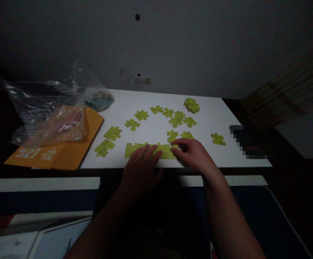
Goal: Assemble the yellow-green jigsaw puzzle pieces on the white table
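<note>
A joined row of yellow-green puzzle pieces [129, 148] lies along the table's near edge. My left hand [142, 163] rests on this strip, its fingers flat and slightly apart. At the strip's right end my right hand [192, 153] has thumb and forefinger bent round a puzzle piece [174, 147], which the fingers partly cover. Just beyond that hand lie two loose pieces, one a puzzle piece [172, 135] and the other a puzzle piece [187, 135] partly behind my knuckles. More loose puzzle pieces [141, 115] form an arc farther back.
A small pile of puzzle pieces [191, 105] sits at the back right, and a single piece [218, 139] lies at the right. An orange envelope [64, 154] under a clear plastic bag [48, 111] covers the table's left end. A wall [172, 50] stands behind.
</note>
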A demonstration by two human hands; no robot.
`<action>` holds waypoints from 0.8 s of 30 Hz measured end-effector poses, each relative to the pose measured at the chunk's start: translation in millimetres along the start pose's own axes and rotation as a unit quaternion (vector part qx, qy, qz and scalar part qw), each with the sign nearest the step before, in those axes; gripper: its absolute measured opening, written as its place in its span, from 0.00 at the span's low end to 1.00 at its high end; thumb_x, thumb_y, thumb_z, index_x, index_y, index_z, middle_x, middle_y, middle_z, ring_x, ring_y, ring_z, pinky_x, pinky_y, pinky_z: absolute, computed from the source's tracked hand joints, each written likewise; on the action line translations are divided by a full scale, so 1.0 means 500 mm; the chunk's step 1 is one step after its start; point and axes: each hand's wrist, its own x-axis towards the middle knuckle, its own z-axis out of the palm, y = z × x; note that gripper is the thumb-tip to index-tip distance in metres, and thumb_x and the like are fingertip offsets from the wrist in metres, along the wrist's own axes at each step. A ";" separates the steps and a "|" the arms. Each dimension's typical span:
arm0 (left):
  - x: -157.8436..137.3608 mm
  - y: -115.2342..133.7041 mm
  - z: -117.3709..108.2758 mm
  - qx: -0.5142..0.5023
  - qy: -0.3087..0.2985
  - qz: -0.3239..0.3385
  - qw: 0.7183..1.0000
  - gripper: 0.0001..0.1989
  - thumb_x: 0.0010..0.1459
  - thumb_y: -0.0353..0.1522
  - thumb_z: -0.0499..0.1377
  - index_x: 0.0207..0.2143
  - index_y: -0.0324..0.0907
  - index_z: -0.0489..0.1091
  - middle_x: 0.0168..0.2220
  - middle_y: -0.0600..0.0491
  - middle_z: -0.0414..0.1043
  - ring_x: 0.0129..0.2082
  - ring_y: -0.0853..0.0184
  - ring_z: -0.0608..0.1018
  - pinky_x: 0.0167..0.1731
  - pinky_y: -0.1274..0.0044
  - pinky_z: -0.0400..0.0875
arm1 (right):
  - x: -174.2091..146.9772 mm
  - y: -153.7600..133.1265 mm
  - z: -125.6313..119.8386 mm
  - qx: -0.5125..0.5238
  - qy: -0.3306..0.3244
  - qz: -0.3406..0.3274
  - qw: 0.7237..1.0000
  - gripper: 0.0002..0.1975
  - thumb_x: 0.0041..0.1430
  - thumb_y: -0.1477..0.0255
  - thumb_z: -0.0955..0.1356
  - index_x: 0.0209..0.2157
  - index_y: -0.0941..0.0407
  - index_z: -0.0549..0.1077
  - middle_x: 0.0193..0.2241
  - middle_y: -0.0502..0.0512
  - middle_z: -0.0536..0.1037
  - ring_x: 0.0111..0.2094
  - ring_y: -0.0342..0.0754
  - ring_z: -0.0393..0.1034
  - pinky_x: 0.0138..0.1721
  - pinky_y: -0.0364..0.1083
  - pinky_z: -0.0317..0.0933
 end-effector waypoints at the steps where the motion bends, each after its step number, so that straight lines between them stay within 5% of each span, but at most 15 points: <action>1: 0.000 0.000 0.001 -0.001 -0.002 -0.002 1.000 0.29 0.67 0.37 0.68 0.68 0.42 0.73 0.72 0.42 0.75 0.71 0.43 0.75 0.67 0.50 0.75 | 0.000 -0.001 -0.001 -0.002 -0.003 0.003 1.000 0.18 0.63 0.63 0.75 0.50 0.55 0.90 0.33 0.57 0.86 0.30 0.51 0.74 0.37 0.52 0.66; 11: 0.000 0.001 -0.001 -0.003 0.004 -0.007 1.000 0.28 0.67 0.38 0.67 0.67 0.42 0.73 0.71 0.42 0.76 0.70 0.44 0.76 0.68 0.51 0.74 | 0.000 0.001 -0.002 -0.072 0.026 -0.074 0.994 0.12 0.62 0.65 0.76 0.45 0.52 0.90 0.42 0.61 0.85 0.39 0.56 0.78 0.44 0.55 0.71; 20: 0.002 0.004 -0.007 -0.003 -0.006 -0.008 1.000 0.29 0.66 0.37 0.69 0.69 0.46 0.75 0.72 0.44 0.75 0.72 0.43 0.75 0.68 0.50 0.74 | -0.007 0.000 0.007 -0.029 0.031 -0.034 0.999 0.16 0.59 0.65 0.78 0.49 0.54 0.87 0.40 0.59 0.87 0.35 0.54 0.78 0.40 0.52 0.71; 24: 0.003 0.003 -0.008 -0.006 -0.006 -0.011 1.000 0.29 0.65 0.36 0.70 0.68 0.47 0.76 0.71 0.43 0.76 0.71 0.42 0.76 0.67 0.49 0.75 | -0.017 0.032 0.015 0.037 0.126 -0.016 0.991 0.14 0.64 0.58 0.75 0.42 0.53 0.87 0.32 0.55 0.85 0.31 0.52 0.77 0.36 0.51 0.69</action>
